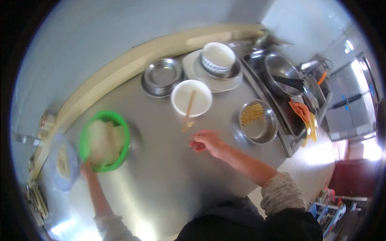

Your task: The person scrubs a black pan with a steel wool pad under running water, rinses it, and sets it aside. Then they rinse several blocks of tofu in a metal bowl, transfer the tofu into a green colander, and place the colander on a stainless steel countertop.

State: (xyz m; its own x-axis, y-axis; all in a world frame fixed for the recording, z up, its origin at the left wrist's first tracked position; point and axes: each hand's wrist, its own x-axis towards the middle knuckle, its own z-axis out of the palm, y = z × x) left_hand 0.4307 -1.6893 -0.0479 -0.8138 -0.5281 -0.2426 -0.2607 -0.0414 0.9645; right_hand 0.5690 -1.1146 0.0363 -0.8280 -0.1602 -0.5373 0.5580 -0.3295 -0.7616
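Note:
My left hand (pixel 86 167), blurred, grips the near-left rim of a green plastic basin (pixel 126 132). Inside the basin lie pale, whitish contents, too blurred to name. Over the middle of the steel table my right hand (pixel 208 142) hovers with loosely bent fingers and nothing visible in it. Just beyond it is a white bowl (pixel 178 102) of whitish liquid, with a wooden chopstick or thin stick (pixel 189 110) leaning over its near rim. A small yellowish scrap (pixel 191 124) sits beside the stick. Right of that hand, a steel bowl (pixel 261 137) holds yellow beans or kernels (pixel 252 114).
Steel bowls (pixel 162 73) and white patterned bowls (pixel 217 57) on a plate (pixel 190 64) stand at the back. A sink unit (pixel 280 129) on the right holds a large steel bowl (pixel 282 67); orange and yellow gloves (pixel 301 113) hang there. A bluish plate (pixel 64 164) lies far left.

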